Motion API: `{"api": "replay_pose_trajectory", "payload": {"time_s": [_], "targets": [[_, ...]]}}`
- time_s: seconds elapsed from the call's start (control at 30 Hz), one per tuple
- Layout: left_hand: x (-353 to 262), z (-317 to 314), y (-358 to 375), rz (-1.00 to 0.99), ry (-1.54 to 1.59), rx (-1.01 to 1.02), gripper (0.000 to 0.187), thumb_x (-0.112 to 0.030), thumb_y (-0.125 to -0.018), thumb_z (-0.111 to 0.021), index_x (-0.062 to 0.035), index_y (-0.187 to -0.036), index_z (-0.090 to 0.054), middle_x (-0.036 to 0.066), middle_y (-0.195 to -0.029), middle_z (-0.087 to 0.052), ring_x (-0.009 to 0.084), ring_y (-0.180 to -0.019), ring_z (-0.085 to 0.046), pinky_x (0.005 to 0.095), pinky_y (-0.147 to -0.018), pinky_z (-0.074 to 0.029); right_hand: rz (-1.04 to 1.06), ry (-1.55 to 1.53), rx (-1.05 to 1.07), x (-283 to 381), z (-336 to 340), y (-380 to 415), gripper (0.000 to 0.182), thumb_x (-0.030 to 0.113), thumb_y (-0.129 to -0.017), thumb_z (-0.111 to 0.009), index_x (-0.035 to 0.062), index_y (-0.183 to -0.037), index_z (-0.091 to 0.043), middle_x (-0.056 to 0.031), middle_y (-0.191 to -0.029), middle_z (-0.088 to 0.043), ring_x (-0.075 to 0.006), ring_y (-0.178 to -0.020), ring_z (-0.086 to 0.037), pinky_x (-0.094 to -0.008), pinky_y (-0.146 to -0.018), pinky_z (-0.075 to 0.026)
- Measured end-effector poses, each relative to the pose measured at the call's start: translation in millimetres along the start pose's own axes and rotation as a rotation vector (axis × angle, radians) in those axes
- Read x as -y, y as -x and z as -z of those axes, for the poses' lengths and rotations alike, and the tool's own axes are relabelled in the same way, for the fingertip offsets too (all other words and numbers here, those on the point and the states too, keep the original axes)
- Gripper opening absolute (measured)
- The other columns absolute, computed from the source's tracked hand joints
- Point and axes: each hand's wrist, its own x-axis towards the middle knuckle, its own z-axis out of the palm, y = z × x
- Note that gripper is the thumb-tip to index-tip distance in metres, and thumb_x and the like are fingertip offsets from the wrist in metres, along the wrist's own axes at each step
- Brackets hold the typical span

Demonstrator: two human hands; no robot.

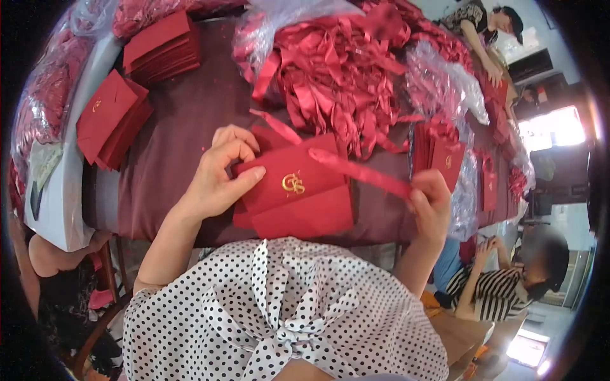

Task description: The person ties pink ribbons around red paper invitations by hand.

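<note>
A red card with a gold monogram [293,183] lies at the table's front edge, tilted over other red cards. My left hand [225,171] grips its upper left side, thumb on the front face and fingers curled behind. From the card's upper part a red ribbon [362,171] runs right to my right hand [431,202], which pinches its end between thumb and fingers. The ribbon's other end [276,126] sticks out up and to the left of the card.
Behind the card is a heap of red ribbons [337,76] in clear plastic. Stacks of red cards stand at the back left [162,47], left [111,120] and right [448,159]. Other people are at the right and lower left.
</note>
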Motion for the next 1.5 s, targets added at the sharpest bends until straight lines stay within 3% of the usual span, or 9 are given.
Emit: {"api": "replay_pose_trajectory", "payload": {"time_s": [0.07,0.13,0.2,0.4,0.53,0.77,0.87,1.07,1.5], "targets": [[1,-1,0,-0.033,-0.019,-0.041,0.019,-0.006,-0.074,-0.069,-0.004,-0.076,-0.05,0.01,-0.093,-0.055,0.0233,-0.091,-0.049,0.0331,-0.083,-0.038,0.16,-0.356,-0.102,12,4,14,0.022,0.008,-0.081,-0.069,0.0046,-0.084,-0.048,-0.0009,-0.066,-0.051,-0.0084,-0.052,-0.049,-0.0238,-0.044,-0.038],[4,-1,0,-0.042,-0.017,-0.06,0.019,-0.006,-0.074,-0.068,-0.0041,-0.076,-0.05,0.01,-0.093,-0.055,0.0246,-0.092,-0.049,0.0348,-0.084,-0.038,0.424,-0.572,0.014,2,11,9,0.031,0.017,-0.081,-0.073,0.0056,-0.081,-0.044,-0.002,-0.063,-0.048,-0.0102,-0.049,-0.046,-0.0257,-0.042,-0.038],[4,-2,1,-0.068,-0.016,-0.067,0.019,-0.007,-0.074,-0.069,-0.0042,-0.077,-0.051,0.01,-0.094,-0.055,0.0262,-0.095,-0.049,0.0367,-0.087,-0.037,0.423,-0.685,0.152,11,11,10,0.032,0.019,-0.081,-0.074,0.0027,-0.083,-0.047,-0.0053,-0.064,-0.05,-0.0122,-0.049,-0.046,-0.0266,-0.042,-0.039],[4,0,6,-0.097,0.057,-0.063,0.018,-0.009,-0.076,-0.07,-0.0043,-0.078,-0.052,0.01,-0.095,-0.055,0.0266,-0.096,-0.048,0.0375,-0.088,-0.037,0.712,-0.232,0.062,37,-45,-26,0.009,-0.001,-0.077,-0.065,0.0054,-0.071,-0.062,-0.0092,-0.078,-0.056,-0.0172,-0.073,-0.054,-0.0321,-0.065,-0.045],[3,-4,-2,-0.144,-0.021,-0.031,0.019,-0.009,-0.077,-0.069,-0.0034,-0.081,-0.051,0.01,-0.096,-0.053,0.0269,-0.098,-0.047,0.037,-0.087,-0.038,0.969,0.313,0.199,71,-104,-35,0.016,0.015,-0.07,-0.077,0.0101,-0.079,-0.065,-0.004,-0.082,-0.067,-0.021,-0.067,-0.059,-0.0306,-0.063,-0.046],[18,-10,-1,0.006,0.144,-0.115,0.015,-0.017,-0.088,-0.06,-0.0046,-0.086,-0.051,0.008,-0.093,-0.051,0.0214,-0.093,-0.049,0.0333,-0.086,-0.038,1.036,0.549,0.321,37,-157,-48,0.003,0.009,-0.08,-0.057,0.0119,-0.08,-0.058,0.0012,-0.061,-0.056,-0.0204,-0.058,-0.056,-0.0369,-0.067,-0.041],[19,-10,2,0.074,0.25,-0.118,0.015,-0.017,-0.096,-0.048,-0.0031,-0.093,-0.053,0.006,-0.094,-0.05,0.0192,-0.093,-0.046,0.0314,-0.087,-0.035,0.821,0.609,0.307,33,-158,-38,0.019,0.005,-0.088,-0.048,0.003,-0.104,-0.058,-0.0112,-0.089,-0.06,-0.0288,-0.086,-0.053,-0.0403,-0.086,-0.037],[23,-7,3,0.09,0.163,-0.035,0.02,-0.017,-0.099,-0.041,-0.0003,-0.098,-0.052,0.006,-0.103,-0.049,0.0155,-0.102,-0.045,0.0267,-0.095,-0.032,0.602,0.376,0.347,19,-157,-33,0.022,-0.004,-0.081,-0.063,-0.0014,-0.103,-0.062,-0.0117,-0.086,-0.062,-0.0231,-0.077,-0.061,-0.0316,-0.066,-0.049],[11,-9,1,-0.087,0.0,-0.123,0.012,-0.012,-0.096,-0.046,-0.0024,-0.09,-0.048,0.01,-0.101,-0.049,0.0244,-0.099,-0.043,0.0336,-0.091,-0.034,0.903,0.71,0.283,33,-173,-30,0.013,0.004,-0.075,-0.067,0.0054,-0.087,-0.063,-0.0051,-0.081,-0.061,-0.0245,-0.085,-0.056,-0.0362,-0.076,-0.041]]}}
